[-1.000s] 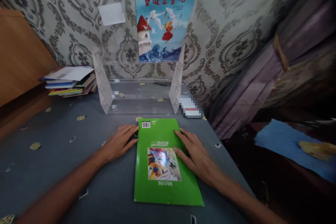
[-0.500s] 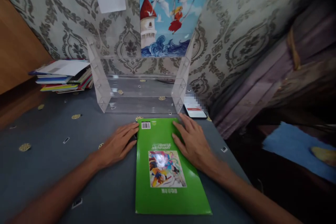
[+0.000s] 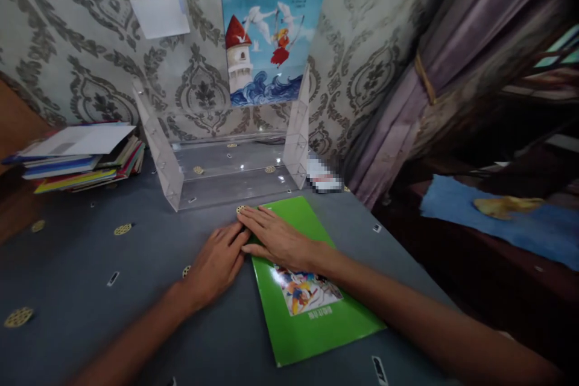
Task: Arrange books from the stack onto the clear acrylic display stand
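A green book (image 3: pixel 316 325) with a colourful picture on its cover lies flat on the table, its cover text upside down to me. My right hand (image 3: pixel 283 241) reaches across the book's upper part, its fingers stretched toward the left edge and lying near the top left corner. My left hand (image 3: pixel 217 259) rests at that same edge, fingers extended, their tips meeting the fingers of my right hand. The upper left corner of the book is hidden beneath the hands.
Behind the book stands a clear tiered acrylic rack (image 3: pixel 226 184); above it is a blue illustrated picture book (image 3: pixel 275 30). At left lies a stack of books (image 3: pixel 85 160) with a white sheet on top. A phone (image 3: pixel 323 175), partly blurred, sits right of the rack; a purple curtain (image 3: pixel 393 108) hangs beyond.
My right hand has moved left from the book's right edge across to its left edge, meeting my left hand. The book now appears turned slightly. The view has shifted.
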The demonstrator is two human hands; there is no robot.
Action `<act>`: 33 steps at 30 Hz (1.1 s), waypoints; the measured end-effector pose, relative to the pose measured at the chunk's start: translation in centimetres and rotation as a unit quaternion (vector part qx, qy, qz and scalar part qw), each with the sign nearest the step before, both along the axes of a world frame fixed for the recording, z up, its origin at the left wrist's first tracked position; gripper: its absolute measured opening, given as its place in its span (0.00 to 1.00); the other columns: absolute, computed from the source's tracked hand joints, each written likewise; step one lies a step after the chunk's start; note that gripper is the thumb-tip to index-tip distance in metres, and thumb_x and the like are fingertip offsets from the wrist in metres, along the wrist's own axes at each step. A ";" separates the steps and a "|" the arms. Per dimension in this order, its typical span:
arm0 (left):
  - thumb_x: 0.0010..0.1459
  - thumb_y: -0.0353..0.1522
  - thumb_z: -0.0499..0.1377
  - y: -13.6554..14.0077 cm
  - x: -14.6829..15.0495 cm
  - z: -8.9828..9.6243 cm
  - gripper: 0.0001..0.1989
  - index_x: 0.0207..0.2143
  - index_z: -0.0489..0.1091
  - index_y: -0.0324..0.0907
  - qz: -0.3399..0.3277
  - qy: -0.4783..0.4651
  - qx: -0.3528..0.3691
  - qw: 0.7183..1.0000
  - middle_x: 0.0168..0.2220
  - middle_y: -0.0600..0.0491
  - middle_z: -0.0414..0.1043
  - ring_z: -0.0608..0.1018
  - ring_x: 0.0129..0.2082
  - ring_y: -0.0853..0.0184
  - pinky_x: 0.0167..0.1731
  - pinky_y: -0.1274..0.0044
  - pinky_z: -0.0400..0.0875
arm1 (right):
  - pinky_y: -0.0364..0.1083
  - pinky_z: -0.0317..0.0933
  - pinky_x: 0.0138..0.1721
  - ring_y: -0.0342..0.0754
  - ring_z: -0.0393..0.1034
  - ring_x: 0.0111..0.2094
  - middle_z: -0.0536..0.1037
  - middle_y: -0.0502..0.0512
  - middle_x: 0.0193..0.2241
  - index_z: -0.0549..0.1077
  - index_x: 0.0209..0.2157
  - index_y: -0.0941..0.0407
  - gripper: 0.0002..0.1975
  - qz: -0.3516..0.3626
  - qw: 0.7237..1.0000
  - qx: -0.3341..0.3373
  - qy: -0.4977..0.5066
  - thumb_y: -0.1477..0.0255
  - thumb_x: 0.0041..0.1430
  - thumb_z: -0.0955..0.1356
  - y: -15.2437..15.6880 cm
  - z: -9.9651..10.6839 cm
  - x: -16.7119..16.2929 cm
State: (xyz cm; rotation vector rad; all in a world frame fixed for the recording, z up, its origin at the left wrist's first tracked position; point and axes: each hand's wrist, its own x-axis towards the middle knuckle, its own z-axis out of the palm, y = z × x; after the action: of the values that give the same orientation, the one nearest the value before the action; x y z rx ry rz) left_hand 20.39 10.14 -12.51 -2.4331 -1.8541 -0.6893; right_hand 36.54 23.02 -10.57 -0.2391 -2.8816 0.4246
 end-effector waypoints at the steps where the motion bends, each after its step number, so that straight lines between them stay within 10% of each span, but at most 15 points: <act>1: 0.65 0.27 0.50 0.1 -0.1 0.0 0.25 0.63 0.58 0.46 -0.002 0.004 0.001 1.000 0.60 0.44 0.67 0.72 0.58 0.56 0.56 0.59 0.69 | 0.59 0.49 0.68 0.56 0.52 0.69 0.62 0.69 0.66 0.57 0.67 0.63 0.33 -0.002 1.000 -0.003 -0.002 0.56 0.70 0.60 0.0 0.1 0.1; 33: 0.68 0.35 0.48 5.3 2.8 2.2 0.14 0.47 0.70 0.41 0.077 0.106 -0.032 0.991 0.49 0.44 0.76 0.76 0.50 0.56 0.51 0.62 0.70 | 0.58 0.51 0.67 0.56 0.56 0.67 0.65 0.68 0.64 0.65 0.61 0.63 0.25 -0.078 0.997 0.006 0.006 0.65 0.68 0.65 3.6 -0.1 6.4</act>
State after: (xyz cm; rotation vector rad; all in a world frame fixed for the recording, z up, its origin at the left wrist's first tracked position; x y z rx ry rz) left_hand 23.16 15.44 -10.27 -2.2635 -1.9785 -0.3523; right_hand 42.90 26.61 -10.63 -0.4545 -2.8272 0.3772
